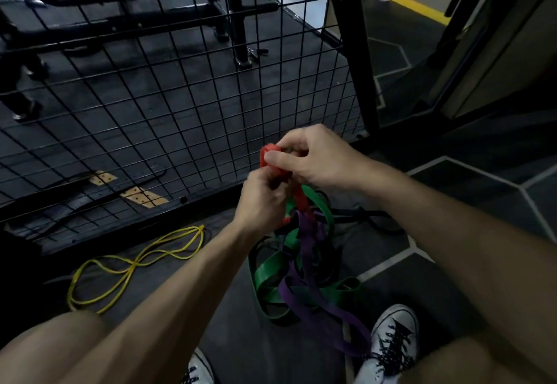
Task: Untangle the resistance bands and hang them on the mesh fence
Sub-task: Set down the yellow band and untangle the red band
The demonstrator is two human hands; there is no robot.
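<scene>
Both hands grip a red band [301, 199] lifted above a tangled heap on the floor. My right hand [313, 154] pinches its folded top end; my left hand [262, 202] holds it just below. The red band runs down into the heap, knotted with a green band [268, 272], a purple band [316, 302] and a black band [376, 220]. A thin yellow band [132, 266] lies loose on the floor to the left, apart from the heap. The black mesh fence [180, 106] stands right behind my hands with nothing hung on it.
My two white sneakers [394, 344] and bare knees frame the heap at the bottom. A thick black post [358, 61] ends the fence on the right. Gym frames [229, 21] and a belt [126, 190] lie beyond the mesh.
</scene>
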